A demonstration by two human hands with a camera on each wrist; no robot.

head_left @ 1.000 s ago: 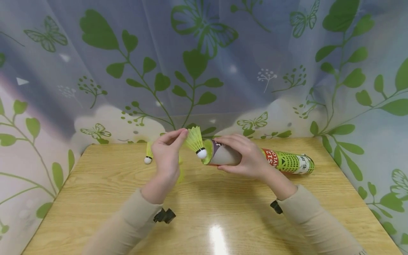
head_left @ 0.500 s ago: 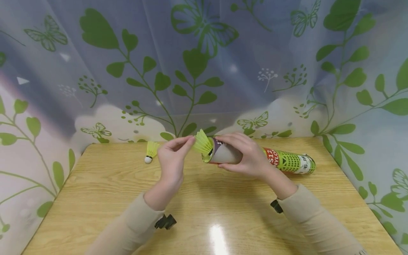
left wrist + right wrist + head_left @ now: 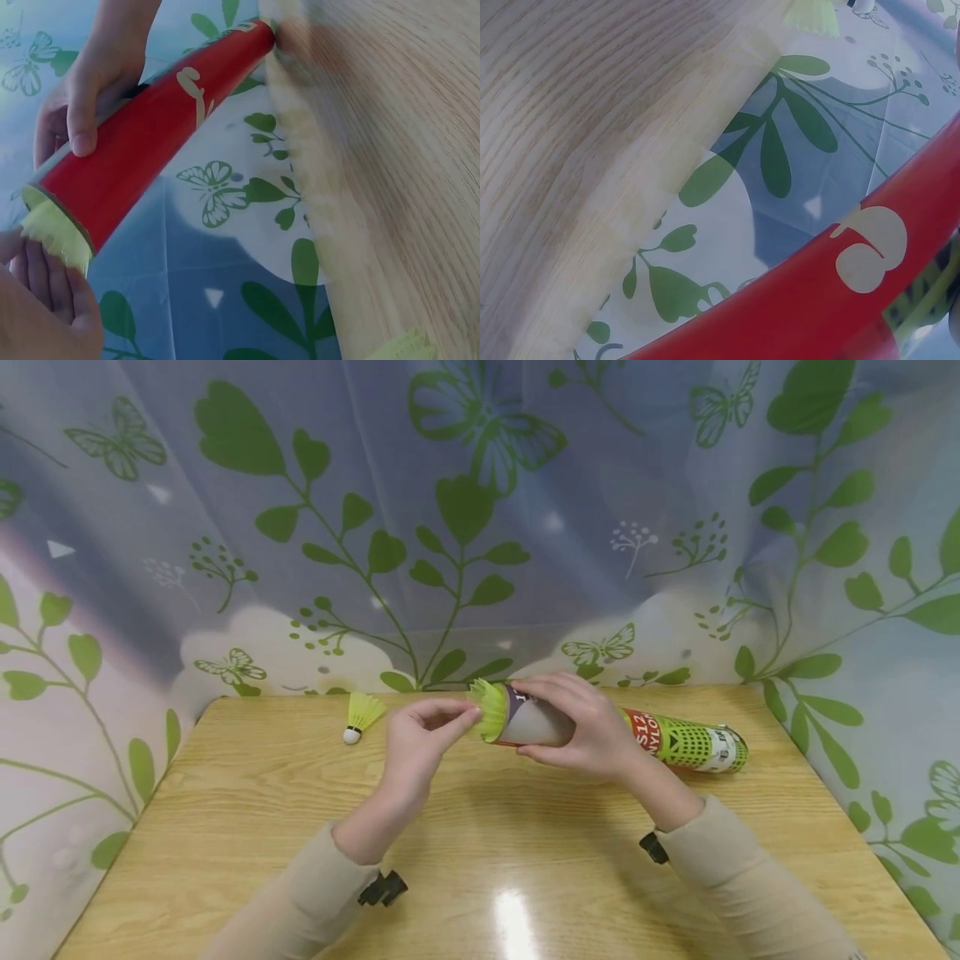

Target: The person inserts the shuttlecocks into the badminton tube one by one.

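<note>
My right hand (image 3: pixel 581 722) grips a shuttlecock tube (image 3: pixel 686 742) near its mouth; the tube is red, green and grey, and slants with its mouth raised to the left. A yellow shuttlecock (image 3: pixel 489 708) sits mostly inside that mouth, only its skirt showing. Thumb and fingertips of my left hand (image 3: pixel 423 743) pinch the edge of the skirt. In the left wrist view the skirt (image 3: pixel 56 232) sticks out of the red tube (image 3: pixel 142 150) beside my left fingers. The right wrist view shows the tube's red side (image 3: pixel 802 300) close up.
Another yellow shuttlecock (image 3: pixel 363 714) with a white tip lies on the wooden table (image 3: pixel 480 835) at the back left. A curtain (image 3: pixel 360 527) printed with leaves and butterflies hangs right behind the table's far edge and along both sides.
My left hand has moved right, taking the shuttlecock cork first into the tube's mouth; its white cork is now hidden inside. My right hand keeps its grip on the tube.
</note>
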